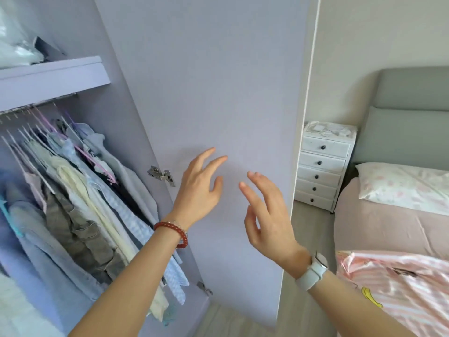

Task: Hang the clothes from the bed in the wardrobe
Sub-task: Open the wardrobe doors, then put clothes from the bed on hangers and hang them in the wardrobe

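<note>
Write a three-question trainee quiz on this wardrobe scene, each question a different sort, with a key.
1. True or false: the left hand holds a hanger.
2. Multiple choice: the pink striped garment lies A) on the wardrobe shelf B) on the bed C) on the white drawer chest.
3. Fill in: the wardrobe door stands ____.

Key
1. False; both it and the right hand are empty, fingers spread before the door.
2. B.
3. Open; the hung clothes show.
</note>
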Demonstrator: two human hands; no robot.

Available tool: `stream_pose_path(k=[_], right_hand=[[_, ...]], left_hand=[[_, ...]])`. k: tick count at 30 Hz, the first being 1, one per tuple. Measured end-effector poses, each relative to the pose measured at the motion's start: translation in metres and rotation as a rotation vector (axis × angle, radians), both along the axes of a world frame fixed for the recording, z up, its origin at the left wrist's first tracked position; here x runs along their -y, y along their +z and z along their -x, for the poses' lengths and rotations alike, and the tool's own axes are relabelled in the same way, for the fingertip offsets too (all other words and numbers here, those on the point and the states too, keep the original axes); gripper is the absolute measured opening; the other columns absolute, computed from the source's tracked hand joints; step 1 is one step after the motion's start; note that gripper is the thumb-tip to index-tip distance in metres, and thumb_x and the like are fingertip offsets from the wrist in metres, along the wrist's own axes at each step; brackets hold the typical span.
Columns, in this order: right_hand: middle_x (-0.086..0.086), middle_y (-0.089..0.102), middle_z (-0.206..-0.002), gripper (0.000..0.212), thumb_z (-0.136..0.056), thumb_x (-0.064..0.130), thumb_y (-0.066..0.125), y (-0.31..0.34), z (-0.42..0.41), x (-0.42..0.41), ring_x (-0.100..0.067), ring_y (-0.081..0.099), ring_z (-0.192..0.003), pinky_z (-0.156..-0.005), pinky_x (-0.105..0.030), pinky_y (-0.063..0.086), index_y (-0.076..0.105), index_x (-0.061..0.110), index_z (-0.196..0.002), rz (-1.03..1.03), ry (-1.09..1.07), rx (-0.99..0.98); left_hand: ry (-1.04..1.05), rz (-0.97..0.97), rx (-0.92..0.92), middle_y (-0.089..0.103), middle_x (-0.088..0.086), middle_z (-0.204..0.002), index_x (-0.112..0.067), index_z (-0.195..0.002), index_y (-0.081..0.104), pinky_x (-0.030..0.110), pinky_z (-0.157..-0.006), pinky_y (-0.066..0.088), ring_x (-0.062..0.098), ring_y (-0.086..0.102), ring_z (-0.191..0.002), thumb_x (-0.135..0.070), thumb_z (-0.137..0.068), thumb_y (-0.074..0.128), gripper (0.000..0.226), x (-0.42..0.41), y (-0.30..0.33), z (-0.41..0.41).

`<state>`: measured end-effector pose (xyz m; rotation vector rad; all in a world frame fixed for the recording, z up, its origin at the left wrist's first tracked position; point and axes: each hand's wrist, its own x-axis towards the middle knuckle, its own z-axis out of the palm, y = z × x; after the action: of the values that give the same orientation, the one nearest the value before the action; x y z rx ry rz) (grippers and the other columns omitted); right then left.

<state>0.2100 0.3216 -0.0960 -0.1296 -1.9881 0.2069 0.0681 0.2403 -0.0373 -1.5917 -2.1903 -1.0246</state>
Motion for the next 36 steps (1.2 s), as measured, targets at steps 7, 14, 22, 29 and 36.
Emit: stream_pose_path(k=[7, 14, 22, 29, 36], right_hand=[[-0.023, 0.051, -0.126, 0.051, -0.074, -0.007, 0.05, 0.006, 0.1, 0.007, -0.04, 0.051, -0.114, -0.09, -0.047, 0.047, 0.051, 0.0, -0.124, 0.062, 0.114, 0.341], [-0.01, 0.05, -0.126, 0.039, -0.089, 0.004, 0.043, -0.002, 0.244, 0.017, -0.032, 0.051, -0.111, -0.089, -0.036, 0.045, 0.048, 0.007, -0.127, 0.199, 0.217, 0.515], [-0.019, 0.046, -0.127, 0.039, -0.095, 0.017, 0.042, 0.014, 0.415, 0.058, -0.032, 0.047, -0.117, -0.098, -0.034, 0.034, 0.04, 0.001, -0.131, 0.422, 0.271, 0.601], [-0.022, 0.058, -0.106, 0.024, -0.096, 0.028, 0.036, 0.026, 0.484, 0.085, -0.04, 0.054, -0.098, -0.076, -0.039, 0.04, 0.045, 0.006, -0.099, 0.444, 0.193, 0.763], [-0.028, 0.059, -0.09, 0.025, -0.098, 0.022, 0.033, 0.039, 0.484, 0.084, -0.046, 0.053, -0.089, -0.065, -0.036, 0.03, 0.045, 0.001, -0.092, 0.479, 0.162, 0.541]], left_hand=[[0.383, 0.242, -0.139, 0.046, 0.005, -0.134, -0.015, -0.122, 0.056, 0.04, -0.099, 0.032, 0.025, 0.039, -0.124, -0.015, -0.088, 0.051, 0.034, 0.057, 0.001, 0.115], [0.572, 0.674, -0.308, 0.036, -0.003, -0.144, -0.025, -0.131, 0.046, 0.048, -0.109, 0.007, 0.016, 0.017, -0.138, -0.041, -0.095, 0.032, 0.042, 0.103, -0.001, 0.261], [0.628, 0.52, -0.484, 0.069, 0.003, -0.097, -0.012, -0.087, 0.073, 0.053, -0.106, 0.029, 0.02, 0.055, -0.115, -0.042, -0.083, 0.033, 0.05, 0.149, -0.017, 0.297], [0.616, 0.464, -0.486, 0.064, 0.002, -0.116, -0.013, -0.098, 0.07, 0.051, -0.108, 0.029, 0.016, 0.05, -0.123, -0.038, -0.084, 0.034, 0.047, 0.184, -0.024, 0.309], [0.616, 0.373, -0.52, 0.065, 0.001, -0.114, -0.013, -0.099, 0.07, 0.049, -0.107, 0.031, 0.016, 0.051, -0.121, -0.034, -0.083, 0.04, 0.04, 0.196, -0.028, 0.314]])
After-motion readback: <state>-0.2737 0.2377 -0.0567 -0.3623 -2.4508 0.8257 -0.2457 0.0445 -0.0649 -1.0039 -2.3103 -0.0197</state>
